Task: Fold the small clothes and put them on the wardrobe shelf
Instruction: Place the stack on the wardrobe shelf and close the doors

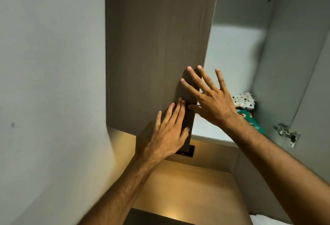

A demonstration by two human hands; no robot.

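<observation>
A brown wood-grain wardrobe door [157,46] stands partly swung in front of the cupboard. My left hand [169,132] lies flat against its lower corner, fingers apart. Over the door's free edge reaches my right hand [212,98], spread wide, fingertips touching the panel. On the white wardrobe shelf [209,128] behind the door, a white patterned garment [243,101] sits at the back right, and a green printed garment [253,121] lies in front of it, partly hidden by my right wrist.
A metal hinge [287,134] is fixed to the grey right side panel [285,64]. A pale wall [50,82] fills the left. Below the cupboard is a lit wooden niche [187,180] with a dark socket plate [185,151].
</observation>
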